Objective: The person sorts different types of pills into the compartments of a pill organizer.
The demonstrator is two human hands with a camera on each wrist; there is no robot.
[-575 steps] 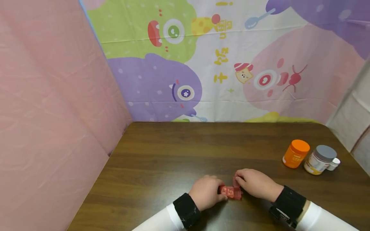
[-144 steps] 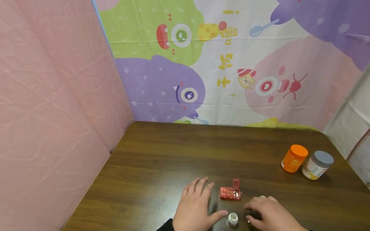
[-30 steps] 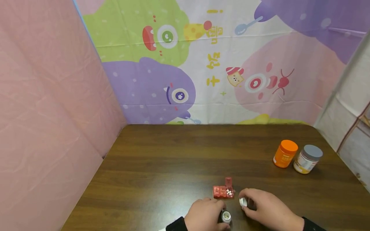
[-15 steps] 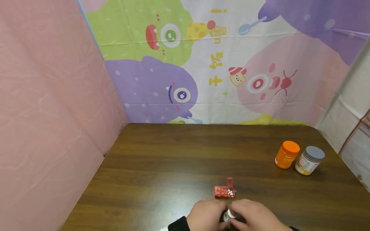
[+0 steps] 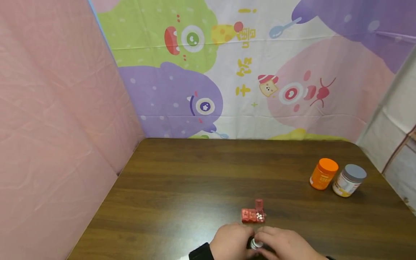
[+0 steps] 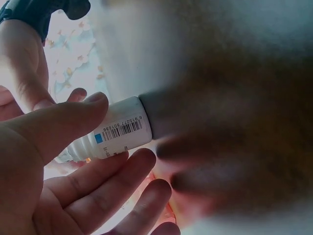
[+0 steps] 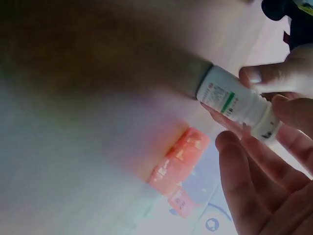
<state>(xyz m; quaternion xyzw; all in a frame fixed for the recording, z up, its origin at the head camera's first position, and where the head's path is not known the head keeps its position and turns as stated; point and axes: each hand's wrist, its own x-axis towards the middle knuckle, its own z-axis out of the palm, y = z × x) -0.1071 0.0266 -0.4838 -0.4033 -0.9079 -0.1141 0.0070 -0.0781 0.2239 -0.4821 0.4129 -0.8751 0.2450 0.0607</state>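
Note:
My left hand (image 5: 230, 242) holds a small white pill bottle (image 6: 124, 128) upright, thumb on one side and fingers on the other. A barcode shows on its label in the left wrist view. At the bottle's mouth, my right hand (image 5: 286, 243) pinches a white cap (image 7: 266, 126) between thumb and fingers. The cap sits over the bottle's threaded neck. Just beyond both hands lies a red pill organizer (image 5: 248, 215). Its right-hand compartment has the lid (image 5: 259, 204) flipped up, and several white pills (image 5: 260, 216) lie inside. The other lids are down.
An orange jar (image 5: 324, 174) and a white jar with a grey lid (image 5: 349, 180) stand at the right of the brown wooden table (image 5: 182, 180). A cartoon-printed cloth (image 5: 240, 119) hangs behind the far edge, and a pink cloth (image 5: 65, 126) at the left.
Earlier, both hands were at the organizer, then the pills appeared in it. Since a second ago, my right hand has brought the cap left onto the bottle that my left hand holds.

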